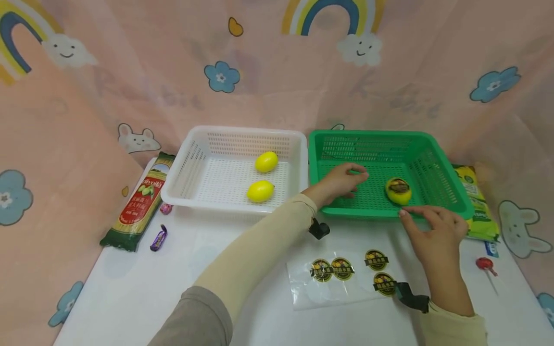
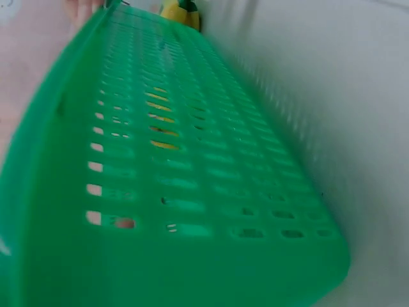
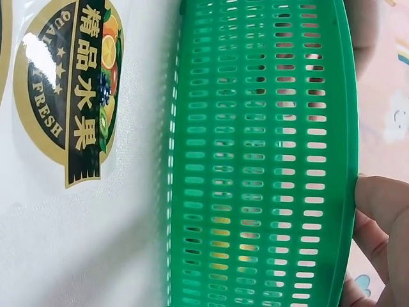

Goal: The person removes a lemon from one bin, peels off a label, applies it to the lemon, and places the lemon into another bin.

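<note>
My left hand (image 1: 339,183) is over the left part of the green basket (image 1: 370,212), fingers loosely bent and holding nothing I can see. By the basket's front rim is my right hand (image 1: 439,235), its thumb and index fingertips close together. In the right wrist view its fingers (image 3: 380,198) appear at the rim's edge; whether they touch it is unclear. Inside the basket, near these fingertips, lies a lemon (image 1: 399,196) bearing a dark round sticker. Several round black-and-gold stickers (image 1: 342,268) are on a clear sheet (image 1: 303,293) in front.
Left of the green basket stands a white basket (image 1: 233,210) with two lemons (image 1: 260,191). At the far left are a pasta bag (image 1: 140,204) and a purple-wrapped candy (image 1: 158,239). A green-yellow packet (image 1: 480,211) and a red lollipop (image 1: 484,263) lie on the right.
</note>
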Available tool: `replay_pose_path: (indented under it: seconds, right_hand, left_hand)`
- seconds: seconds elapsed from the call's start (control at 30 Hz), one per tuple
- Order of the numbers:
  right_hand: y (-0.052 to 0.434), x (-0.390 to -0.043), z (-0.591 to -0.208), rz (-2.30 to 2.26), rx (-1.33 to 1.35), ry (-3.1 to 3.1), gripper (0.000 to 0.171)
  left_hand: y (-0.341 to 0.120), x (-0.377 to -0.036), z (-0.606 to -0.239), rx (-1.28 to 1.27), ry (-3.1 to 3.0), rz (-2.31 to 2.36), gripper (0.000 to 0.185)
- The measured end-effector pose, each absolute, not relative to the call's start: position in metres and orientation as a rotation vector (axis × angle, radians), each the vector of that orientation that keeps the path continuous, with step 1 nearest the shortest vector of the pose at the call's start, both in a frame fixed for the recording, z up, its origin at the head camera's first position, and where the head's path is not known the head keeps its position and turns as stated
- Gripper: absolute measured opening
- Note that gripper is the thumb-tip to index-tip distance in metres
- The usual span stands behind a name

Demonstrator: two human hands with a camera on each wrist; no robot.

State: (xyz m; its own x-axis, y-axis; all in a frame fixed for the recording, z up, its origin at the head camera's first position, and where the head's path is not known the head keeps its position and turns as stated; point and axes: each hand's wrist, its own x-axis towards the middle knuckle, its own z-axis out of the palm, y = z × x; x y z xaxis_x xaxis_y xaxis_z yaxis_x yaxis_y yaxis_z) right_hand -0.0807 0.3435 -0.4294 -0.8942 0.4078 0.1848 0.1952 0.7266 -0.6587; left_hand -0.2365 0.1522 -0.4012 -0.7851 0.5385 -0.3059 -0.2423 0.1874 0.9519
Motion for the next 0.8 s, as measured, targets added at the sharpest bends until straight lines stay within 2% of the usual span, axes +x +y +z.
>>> replay_pose_path:
  seconds: [0.23, 0.43, 0.8]
  right_hand:
    - [0.343, -0.081, -0.430, 0.968, -0.490, -2.610, 0.037]
    - [0.344, -0.081, -0.430, 0.958, -0.500, -2.656, 0.040]
    - [0.332, -0.087, -0.406, 0.888, -0.355, -2.729, 0.045]
  left_hand:
    - [0.132, -0.223, -0.393, 0.436, 1.799, 1.767, 0.030]
    - [0.091, -0.210, -0.384, 0.586, 1.821, 1.884, 0.030]
    - [0.001, -0.212, -0.371, 0.583, 2.069, 1.933, 0.031]
